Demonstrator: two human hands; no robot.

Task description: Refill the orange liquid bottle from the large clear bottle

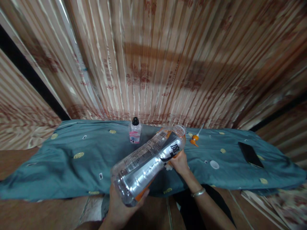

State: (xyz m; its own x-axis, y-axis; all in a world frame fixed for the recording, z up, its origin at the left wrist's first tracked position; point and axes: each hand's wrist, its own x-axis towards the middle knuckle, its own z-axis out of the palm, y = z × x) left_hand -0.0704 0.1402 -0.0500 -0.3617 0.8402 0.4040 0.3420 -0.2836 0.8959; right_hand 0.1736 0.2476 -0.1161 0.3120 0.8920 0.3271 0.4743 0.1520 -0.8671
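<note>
A large clear plastic bottle (148, 163) with a silver, black and orange label lies tilted across both my hands. Its neck points to the upper right and its base to the lower left. My left hand (127, 201) cups the base from below. Near the neck, my right hand (179, 162) is wrapped around the upper part, its fingers partly hidden behind the bottle. Something small and white (168, 166) shows beside the right fingers; I cannot tell what it is. An orange pump top (194, 139) with a thin clear tube lies just beyond the right hand.
A small clear bottle with a black cap (135, 132) stands upright behind the large one. To the right lie a round white disc (214, 164) and a black phone (250, 155). A green patterned cloth (72, 169) covers the surface; pleated curtains (148, 64) hang behind it.
</note>
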